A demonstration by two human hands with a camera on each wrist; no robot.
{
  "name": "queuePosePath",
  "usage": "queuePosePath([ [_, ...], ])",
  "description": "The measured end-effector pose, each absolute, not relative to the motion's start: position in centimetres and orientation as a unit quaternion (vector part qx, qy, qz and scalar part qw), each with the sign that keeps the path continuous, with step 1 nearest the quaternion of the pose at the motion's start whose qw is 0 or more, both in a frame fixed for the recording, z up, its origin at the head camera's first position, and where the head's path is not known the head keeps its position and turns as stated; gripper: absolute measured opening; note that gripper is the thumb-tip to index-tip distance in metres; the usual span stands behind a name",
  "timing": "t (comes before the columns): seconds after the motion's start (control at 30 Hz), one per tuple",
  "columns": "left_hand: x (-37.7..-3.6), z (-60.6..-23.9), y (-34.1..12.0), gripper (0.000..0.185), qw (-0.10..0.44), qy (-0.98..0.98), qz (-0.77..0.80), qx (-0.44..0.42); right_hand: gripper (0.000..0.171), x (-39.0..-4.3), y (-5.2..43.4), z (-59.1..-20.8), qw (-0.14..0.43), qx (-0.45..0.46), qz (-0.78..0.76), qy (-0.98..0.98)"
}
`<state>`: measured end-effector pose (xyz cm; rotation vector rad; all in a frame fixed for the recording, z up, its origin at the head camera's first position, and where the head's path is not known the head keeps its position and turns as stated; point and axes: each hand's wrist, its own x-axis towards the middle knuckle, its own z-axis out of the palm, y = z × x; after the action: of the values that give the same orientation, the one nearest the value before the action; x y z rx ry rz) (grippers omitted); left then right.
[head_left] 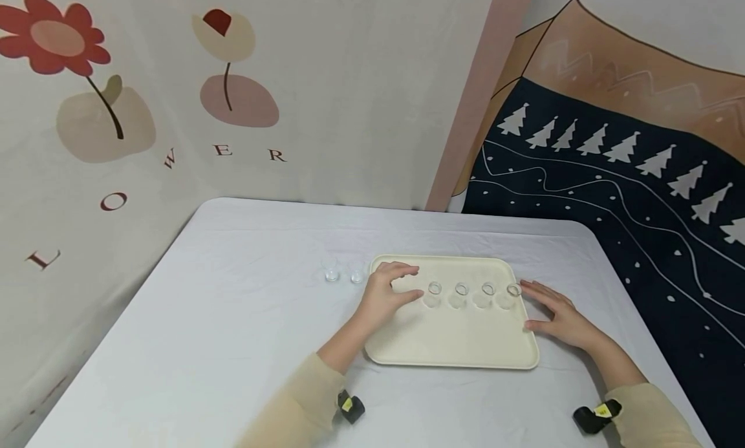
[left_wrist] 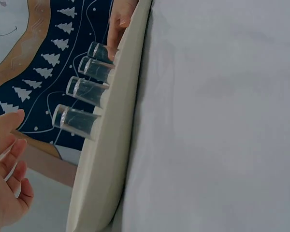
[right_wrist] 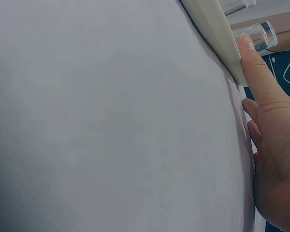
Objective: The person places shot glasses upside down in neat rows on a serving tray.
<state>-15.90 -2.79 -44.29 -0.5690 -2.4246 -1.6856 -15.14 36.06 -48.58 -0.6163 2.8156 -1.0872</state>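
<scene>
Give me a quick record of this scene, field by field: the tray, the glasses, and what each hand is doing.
Tray: cream tray on a white-covered table
Glasses on tray: four small clear glasses in a row, upright
Glasses off tray: two more glasses on the cloth, left of the tray
Left hand: left hand over the tray's left end, fingers loosely curled, holding nothing
Right hand: right hand flat at the tray's right edge, fingers straight, beside the last glass
</scene>
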Motion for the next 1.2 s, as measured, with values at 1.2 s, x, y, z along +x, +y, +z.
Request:
queuePosePath([
  [1.2, -17.0, -44.1, -16.7, 0.052, 0.132, -0.857, -0.488, -0.102, 0.077, -15.2, 36.2, -48.7, 0.037, -0.194, -0.348, 0.917],
])
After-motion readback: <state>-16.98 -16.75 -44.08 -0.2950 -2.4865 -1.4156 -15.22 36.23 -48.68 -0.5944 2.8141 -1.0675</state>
